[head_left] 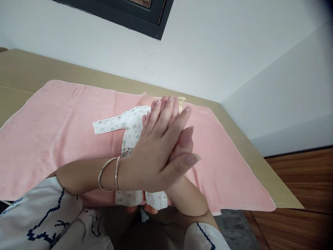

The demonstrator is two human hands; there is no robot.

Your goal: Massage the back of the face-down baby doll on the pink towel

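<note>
My left hand (152,154) and right hand (184,141) meet open, palm to palm, above the patterned shirt (133,133), so I should press evenly.

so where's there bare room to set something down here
The pink blanket has two wide bare patches: left of the baby clothes, and right of the left hand. A bare strip of table also runs between blanket and wall. The middle is crowded: left hand and right hand overlap above the clothes.
</note>
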